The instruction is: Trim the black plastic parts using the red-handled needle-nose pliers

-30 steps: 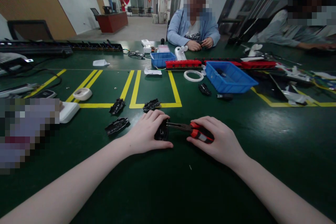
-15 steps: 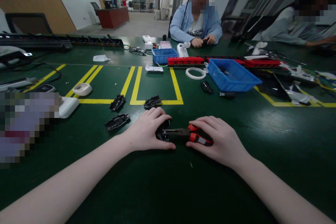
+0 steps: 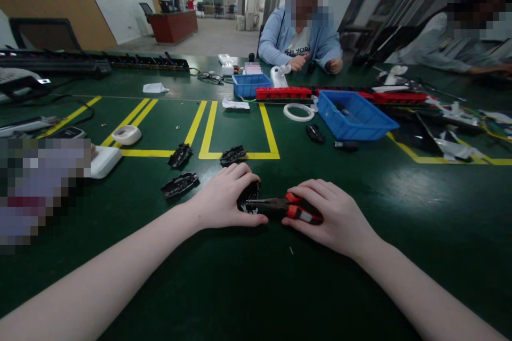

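Observation:
My left hand [image 3: 226,197] is cupped over a small black plastic part [image 3: 248,198] pressed against the green table [image 3: 256,277], mostly hiding it. My right hand [image 3: 334,216] grips red-and-black pliers [image 3: 286,206] by the handles. The pliers' dark jaws point left and reach into the black part under my left fingers. Three similar black parts lie just beyond my left hand: one [image 3: 180,184] at the near left, one [image 3: 180,155] on the yellow line, one [image 3: 233,155] further right.
A blue bin [image 3: 354,115], a smaller blue bin [image 3: 250,85], a red strip [image 3: 283,93] and a white tape ring [image 3: 298,112] sit further back. White devices [image 3: 104,161] lie at the left. Two other people sit across the table.
The pliers' jaws have dropped lower and slid further left into the black part. My right hand moved slightly left with them. The person opposite spread their hands apart.

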